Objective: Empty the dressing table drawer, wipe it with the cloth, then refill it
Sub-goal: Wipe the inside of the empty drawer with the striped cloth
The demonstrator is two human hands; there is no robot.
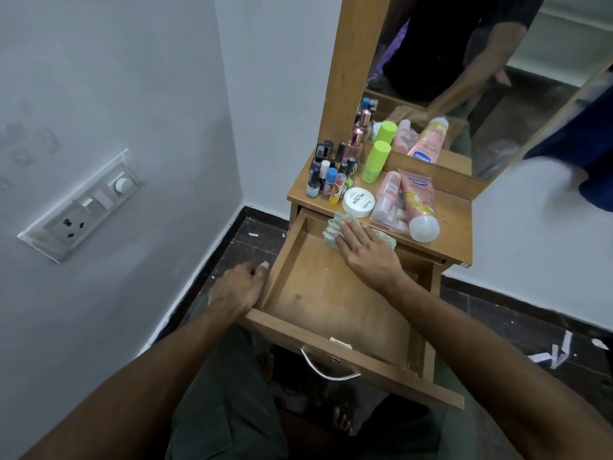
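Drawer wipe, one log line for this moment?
stage: wiping | drawer: open, emptied | right hand: pressing cloth at back | left hand: gripping drawer side

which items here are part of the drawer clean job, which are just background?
Job: open wooden drawer; pale green cloth under right hand; left hand on drawer side; cosmetics on tabletop, e.g. white round jar.
Background: white wall switchboard; mirror.
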